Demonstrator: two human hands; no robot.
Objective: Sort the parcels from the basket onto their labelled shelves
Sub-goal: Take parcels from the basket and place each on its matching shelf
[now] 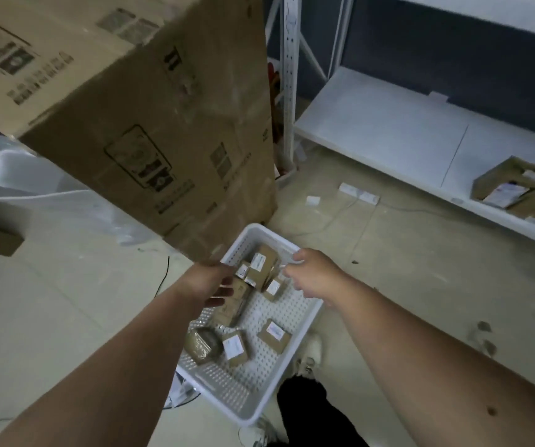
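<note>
While both arms reach down over it, the white perforated basket (304,321) sits on the pale tiled floor just in front of a big cardboard box (150,124), w/ a person's dark trouser leg and shoe at its near-right side. Small brown parcels (261,267) w/ white labels lie piled in the basket's far-left corner; more lie loose nearer: one labelled parcel (235,346) beside a plastic-wrapped one (203,343), another (274,335) to the right.

Left hand (214,282) is over the basket's left rim, fingers spread and mostly straight, pointing at the pile, nothing in them. Right hand (311,274) hangs above the far-right part, fingers curled down; fingertips are near the pile, but can't tell if they hold anything – that bit is blurred.

At right, a white metal shelf (388,124), low board, w/ a parcel (511,182) lying on it near the right edge. Power strip (359,192) and cable on the floor between shelf and basket.
</note>
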